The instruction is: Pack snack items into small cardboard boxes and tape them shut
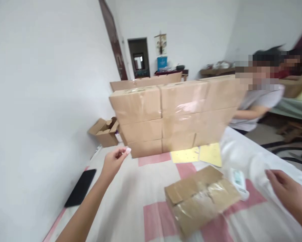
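Observation:
My left hand (113, 163) is raised over the left side of the cloth-covered table, thumb and fingers pinched on a small white piece (128, 150) whose kind I cannot make out. On the right, my right hand (288, 188) is blurred, its fingers curled and pressed together; whatever they hold, if anything, is not discernible. Between the hands lies a taped cardboard box (202, 198), set at an angle. Right beside that box is a white device with a small screen (238, 183), closest to my right hand.
Stacked taped cartons (178, 116) form a wall across the table. Yellow sheets (210, 154) lie at its foot. An open carton (104, 132) sits behind on the left, and a black flat slab (80, 188) lies by the wall. A person in a light shirt (259, 101) is at the right.

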Motion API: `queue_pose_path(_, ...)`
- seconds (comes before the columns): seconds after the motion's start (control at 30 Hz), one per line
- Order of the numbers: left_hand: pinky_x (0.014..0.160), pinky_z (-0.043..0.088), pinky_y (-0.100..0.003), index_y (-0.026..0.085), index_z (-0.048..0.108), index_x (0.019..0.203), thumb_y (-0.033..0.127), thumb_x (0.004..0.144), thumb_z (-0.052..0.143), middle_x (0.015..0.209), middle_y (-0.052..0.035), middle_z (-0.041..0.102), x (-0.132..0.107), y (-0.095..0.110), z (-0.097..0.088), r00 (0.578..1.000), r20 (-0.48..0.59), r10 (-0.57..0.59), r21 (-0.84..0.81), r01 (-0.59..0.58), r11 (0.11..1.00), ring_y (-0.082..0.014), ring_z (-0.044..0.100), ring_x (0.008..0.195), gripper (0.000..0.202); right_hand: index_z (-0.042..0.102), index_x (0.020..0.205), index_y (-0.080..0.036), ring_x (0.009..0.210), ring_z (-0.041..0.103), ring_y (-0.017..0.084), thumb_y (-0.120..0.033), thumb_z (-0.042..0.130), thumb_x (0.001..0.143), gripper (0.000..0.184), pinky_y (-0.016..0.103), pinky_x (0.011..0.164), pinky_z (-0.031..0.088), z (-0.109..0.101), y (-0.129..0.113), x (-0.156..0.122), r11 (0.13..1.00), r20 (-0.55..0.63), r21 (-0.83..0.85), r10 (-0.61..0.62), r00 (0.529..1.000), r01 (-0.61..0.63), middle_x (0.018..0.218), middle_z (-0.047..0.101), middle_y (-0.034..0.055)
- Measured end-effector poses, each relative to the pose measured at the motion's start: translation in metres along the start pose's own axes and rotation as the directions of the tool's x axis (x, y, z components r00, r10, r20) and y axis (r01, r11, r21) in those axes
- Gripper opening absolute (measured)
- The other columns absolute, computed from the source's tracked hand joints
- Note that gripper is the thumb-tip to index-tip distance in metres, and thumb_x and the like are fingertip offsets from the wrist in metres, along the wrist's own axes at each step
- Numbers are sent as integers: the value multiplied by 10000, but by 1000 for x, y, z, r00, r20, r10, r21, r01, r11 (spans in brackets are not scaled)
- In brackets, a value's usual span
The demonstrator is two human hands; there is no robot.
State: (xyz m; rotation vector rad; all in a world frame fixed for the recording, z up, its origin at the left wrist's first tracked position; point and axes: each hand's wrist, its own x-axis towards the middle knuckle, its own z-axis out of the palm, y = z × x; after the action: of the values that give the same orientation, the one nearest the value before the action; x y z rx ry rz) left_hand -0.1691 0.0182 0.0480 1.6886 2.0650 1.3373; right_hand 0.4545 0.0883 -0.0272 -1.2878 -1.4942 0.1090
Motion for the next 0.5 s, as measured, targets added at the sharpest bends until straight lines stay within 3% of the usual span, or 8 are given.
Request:
queue_pose_path(0.07,612,456,-270,218,722,870,489,870,638,787,-1,717,-29,69,15,980,98,174,-78,-167,983,-155,582,644,283,631,752,-324,545,590,240,-593,574,903,314,434,528,427,-10,-17,-13,997,-83,-61,43,996,-48,662,643,116)
queue_pose_path(0.13,601,449,-259,234,726,870,437,892,644,797,12,723,-57,135,33,925,167,341,-130,-322,938,-143,584,646,220,627,837,-323,655,631,255,-515,536,954,242,432,608,484,-14,-52,-28,999,-46,34,7,999,-5,732,662,109)
queue_pose_path(0.2,604,447,-257,237,719,831,394,921,627,753,20,706,-84,193,53,833,245,496,-141,-476,868,-134,584,631,202,646,937,-306,754,664,244,-445,521,980,192,395,651,519,-17,-96,-43,971,99,202,-147,984,124,849,691,91)
queue_pose_path(0.27,614,445,-261,233,710,793,365,950,598,705,21,685,-108,237,76,706,324,630,-133,-626,769,-130,593,626,234,632,1139,-299,701,636,204,-391,550,980,201,341,611,504,-24,-136,-57,923,198,319,-287,937,215,834,674,47)
queue_pose_path(0.37,641,452,-269,231,708,813,315,987,546,728,16,694,-138,276,106,537,400,743,-124,-772,624,-133,624,670,252,615,1219,-294,676,591,167,-303,558,988,239,307,623,475,-40,-168,-75,898,328,360,-375,867,252,822,639,18)
queue_pose_path(0.43,655,461,-271,234,701,845,292,997,527,776,16,709,-152,288,120,490,442,751,-120,-798,591,-137,636,704,239,654,1094,-280,676,571,160,-261,512,1006,168,300,625,450,-51,-171,-84,899,347,366,-372,861,240,798,615,14)
queue_pose_path(0.5,661,472,-270,245,692,844,293,999,522,799,22,716,-161,293,128,476,502,722,-121,-788,603,-140,644,727,235,655,991,-265,678,561,161,-240,489,1008,168,301,624,434,-56,-165,-92,899,324,382,-349,879,215,788,604,17)
